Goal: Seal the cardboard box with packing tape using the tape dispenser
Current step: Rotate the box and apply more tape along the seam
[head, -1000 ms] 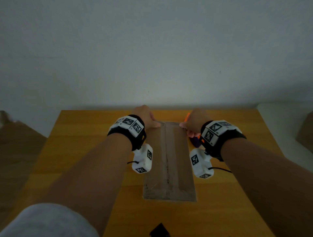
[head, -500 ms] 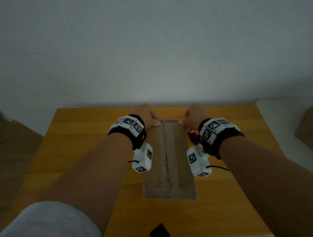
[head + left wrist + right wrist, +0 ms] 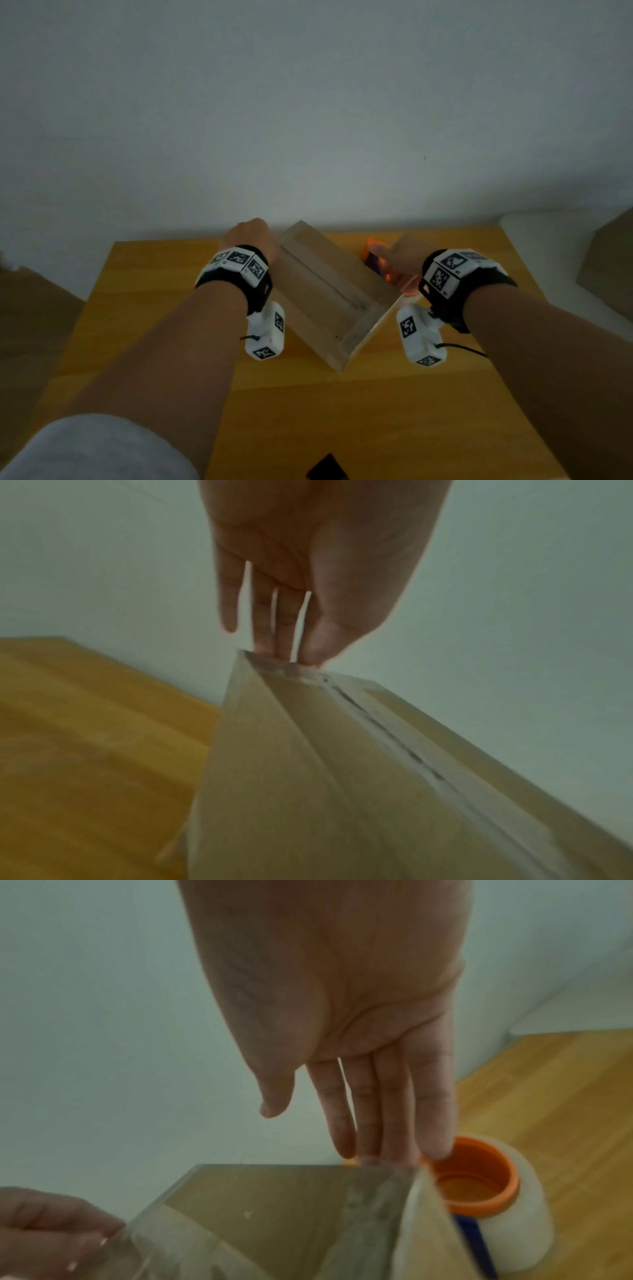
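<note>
Pinching cardboard box (image 3: pixel 329 294) corner, left hand (image 3: pixel 251 236), right hand (image 3: pixel 404 257) straight-fingered against its end (box askew)

Wall (image 3: pixel 308 102): plain, pale grey. Table (image 3: pixel 154 308): yellow wood, against wall. Ledge (image 3: pixel 548 246): white, at right. Light: dim.

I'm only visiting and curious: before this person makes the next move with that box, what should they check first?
1. Flaps shut: ok. The cardboard box has its top lying flat and closed.
2. Seam taped: cannot tell. A tape strip runs along the centre seam, but how well it sticks is unclear.
3. Box lined up: not ok. It sits diagonally on the table.
4. Box held: ok. The left hand pinches its far corner.
5. Hand free for the tool: ok. The right hand is open, touching the box's side.
6. Tool near: ok. The tape dispenser lies on the table beside the right hand.
</note>
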